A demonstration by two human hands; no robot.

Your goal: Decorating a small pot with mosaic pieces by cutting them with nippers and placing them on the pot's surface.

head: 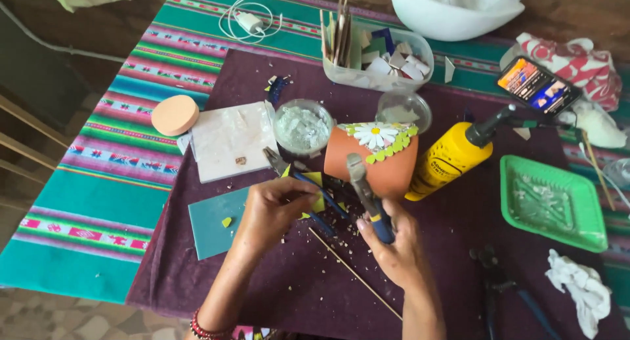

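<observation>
Two hands work at the centre of a purple cloth (295, 287). We see the right hand (392, 248) wrapped tight around the blue handles of a nipper (367, 199), its metal head pointing up and away, just in front of a terracotta pot (380, 169). We see the left hand (275, 205) with its fingers pinched together on a small yellow tile (315, 180); a second pair of blue-handled pliers (298, 176) lies on the cloth by these fingers, but we cannot tell whether the hand touches it.

The pot lies on its side, touching a yellow bottle (449, 159) on its right. A white daisy (375, 135) and a band of green hearts (394, 146) decorate its rim.

Surrounding items:
- Teal tile (210, 228): flat on the cloth, left of the left hand.
- White slab (226, 140): beyond the teal tile, beside a round peach sponge (174, 115).
- Glass cup (302, 127) of pale shards: just left of the pot.
- Clear tub (384, 61) of tile pieces: beyond the pot.
- Green tray (551, 202): right of the bottle, well apart from both hands.
- Phone (538, 85): propped at the far right, screen lit.
- Thin stick (354, 273): on the cloth between the forearms.
- White rag (581, 287): near right corner.

Chips and crumbs litter the cloth under both hands.
</observation>
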